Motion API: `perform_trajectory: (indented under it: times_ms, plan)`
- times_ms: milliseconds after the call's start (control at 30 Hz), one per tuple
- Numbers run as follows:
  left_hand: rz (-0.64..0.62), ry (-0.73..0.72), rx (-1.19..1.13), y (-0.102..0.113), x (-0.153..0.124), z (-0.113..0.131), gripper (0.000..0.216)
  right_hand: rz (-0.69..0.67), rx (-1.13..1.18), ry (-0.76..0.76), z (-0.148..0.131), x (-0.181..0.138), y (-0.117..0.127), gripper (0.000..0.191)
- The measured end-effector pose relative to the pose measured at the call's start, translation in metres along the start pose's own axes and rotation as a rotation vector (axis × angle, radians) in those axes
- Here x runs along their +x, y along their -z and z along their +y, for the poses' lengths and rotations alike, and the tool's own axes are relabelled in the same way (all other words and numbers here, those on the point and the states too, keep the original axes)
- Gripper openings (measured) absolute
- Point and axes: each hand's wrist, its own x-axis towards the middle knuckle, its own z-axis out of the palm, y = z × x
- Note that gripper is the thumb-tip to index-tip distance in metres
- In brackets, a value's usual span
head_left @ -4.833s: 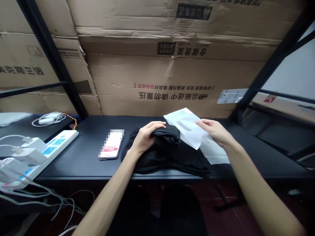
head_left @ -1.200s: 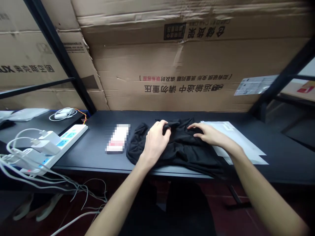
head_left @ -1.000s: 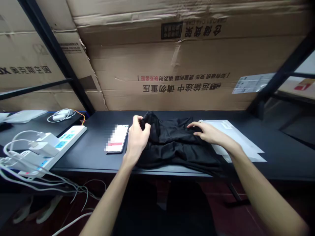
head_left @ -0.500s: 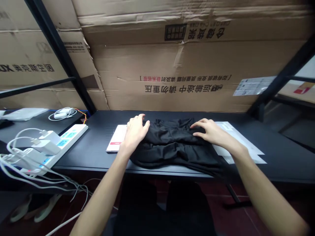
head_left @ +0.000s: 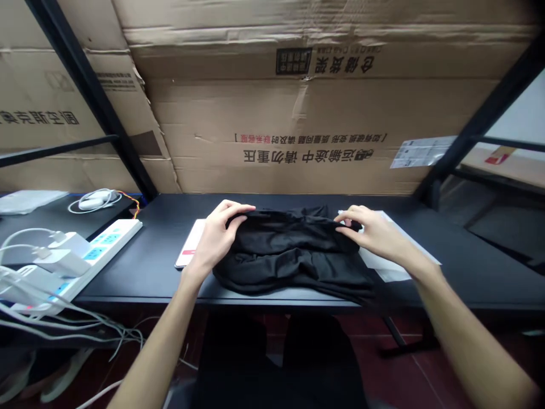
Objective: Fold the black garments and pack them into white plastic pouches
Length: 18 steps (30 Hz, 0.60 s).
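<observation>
Flattened cardboard cartons [head_left: 298,102] with printed Chinese text line the back of a black-framed shelf, above a dark counter [head_left: 477,278]. At the counter's left end sit a white power strip [head_left: 113,238] with chargers [head_left: 63,255] plugged in, and white cables [head_left: 55,318] hang over its front edge. A phone [head_left: 189,241], its screen blurred, lies partly hidden behind the left hand [head_left: 215,238]. A white paper sheet [head_left: 394,267] lies at the right, its near part showing beyond the right hand [head_left: 374,230].

The black garment [head_left: 289,255] sits in the middle of the counter as a soft, layered bundle, with ridges running across it. Its exact type cannot be told. The left hand is curled closed over the far left end of its top layer, gathering the cloth. The right hand makes a narrow pinch at the far right end of the same edge, so the two hands stand well apart with the fabric spanning between them.

For a neat result, both hands would do best to hold that edge level and lightly taut, so the top layer lies flat without adding creases.
</observation>
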Motion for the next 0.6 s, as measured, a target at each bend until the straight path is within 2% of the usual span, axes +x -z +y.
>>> perform_trajectory:
  times_ms: [100,233,300,367,467,567,600]
  plan:
    - [-0.078,-0.071,-0.018,0.014,-0.024,0.004,0.028,-0.066,0.099,0.016,-0.011,-0.029,0.014,0.023]
    - [-0.247,-0.129,-0.026,0.031,-0.062,0.001,0.032,-0.312,0.169,0.022,-0.017,-0.068,0.018,0.020]
    - [-0.354,-0.143,0.007,0.039,-0.076,0.000,0.032,-0.409,0.183,-0.006,-0.019,-0.079,0.017,0.023]
    - [-0.428,-0.154,0.043,0.044,-0.082,0.001,0.031,-0.448,0.208,-0.043,-0.020,-0.082,0.016,0.027]
    - [-0.397,-0.145,0.072,0.044,-0.069,0.005,0.028,-0.350,0.242,-0.063,-0.019,-0.067,0.018,0.028]
    - [-0.273,-0.110,0.158,0.034,-0.039,0.006,0.025,-0.192,0.209,-0.004,-0.013,-0.036,0.016,0.026]
    - [-0.274,-0.099,0.209,0.028,-0.028,0.005,0.025,-0.173,0.173,0.026,-0.011,-0.025,0.013,0.026]
